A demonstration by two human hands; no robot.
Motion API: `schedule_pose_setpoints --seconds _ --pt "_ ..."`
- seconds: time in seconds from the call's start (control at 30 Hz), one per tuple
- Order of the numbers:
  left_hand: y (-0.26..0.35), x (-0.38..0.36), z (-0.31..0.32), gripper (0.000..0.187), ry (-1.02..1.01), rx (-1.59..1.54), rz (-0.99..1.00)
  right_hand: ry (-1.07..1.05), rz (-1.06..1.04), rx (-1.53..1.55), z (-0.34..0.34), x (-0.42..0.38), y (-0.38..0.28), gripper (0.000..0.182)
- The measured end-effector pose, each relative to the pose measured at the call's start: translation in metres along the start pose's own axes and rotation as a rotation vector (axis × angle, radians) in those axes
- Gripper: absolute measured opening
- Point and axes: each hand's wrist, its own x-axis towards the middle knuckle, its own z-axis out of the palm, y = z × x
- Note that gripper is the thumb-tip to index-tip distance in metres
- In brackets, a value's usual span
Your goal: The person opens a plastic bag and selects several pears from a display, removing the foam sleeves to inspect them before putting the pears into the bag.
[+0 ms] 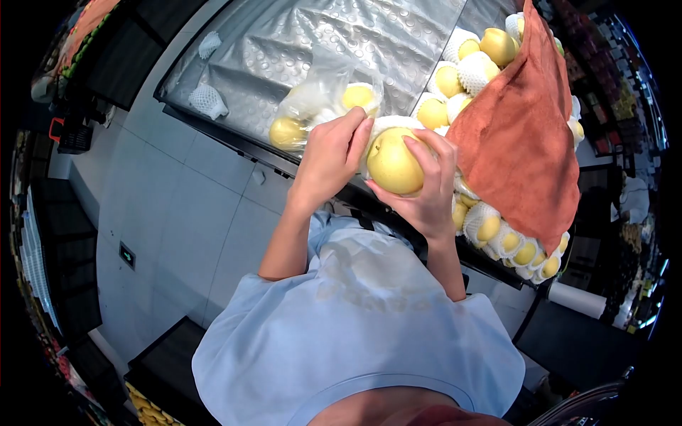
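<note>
A round yellow pear (395, 162) rests in my right hand (435, 186), whose fingers and thumb wrap around its right side and underside. White foam netting (392, 122) shows along the pear's upper and left edge. Beside it, my left hand (330, 156) is closed with thumb and forefinger pinched together, close to the netting and a clear plastic bag (323, 78); what the fingertips hold is hidden. The bag lies on the display just beyond my left hand. Inside are a yellow pear (287, 133) and another pear (357, 96) in netting.
Silver padded sheeting (305, 42) covers the display stand, with loose foam nets (207, 101) at its left. To the right, several netted pears (447, 79) surround a rust-coloured cloth (518, 135). Grey floor tiles (170, 192) lie left; a white roll (577, 299) is at right.
</note>
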Motion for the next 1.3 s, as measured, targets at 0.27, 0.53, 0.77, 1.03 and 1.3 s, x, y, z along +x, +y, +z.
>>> schedule_pose_setpoints --seconds 0.27,0.53,0.77,1.03,1.3 --pt "0.008 0.000 -0.017 0.025 0.112 -0.063 0.074 0.016 0.047 0.039 0.005 0.013 -0.006 0.076" --pt "0.019 -0.001 -0.022 0.020 0.102 -0.161 0.126 -0.078 0.115 0.049 0.004 0.028 -0.019 0.076" --pt "-0.006 0.019 -0.014 0.030 0.188 -0.357 0.300 0.096 0.220 0.204 0.016 0.038 -0.019 0.076" --pt "-0.016 0.009 0.005 0.084 -0.135 -1.085 -0.165 0.080 0.283 0.110 0.020 0.047 -0.030 0.075" --pt "-0.019 0.006 -0.002 0.069 -0.295 -1.138 -0.236 0.197 0.559 0.324 0.000 0.044 -0.002 0.039"
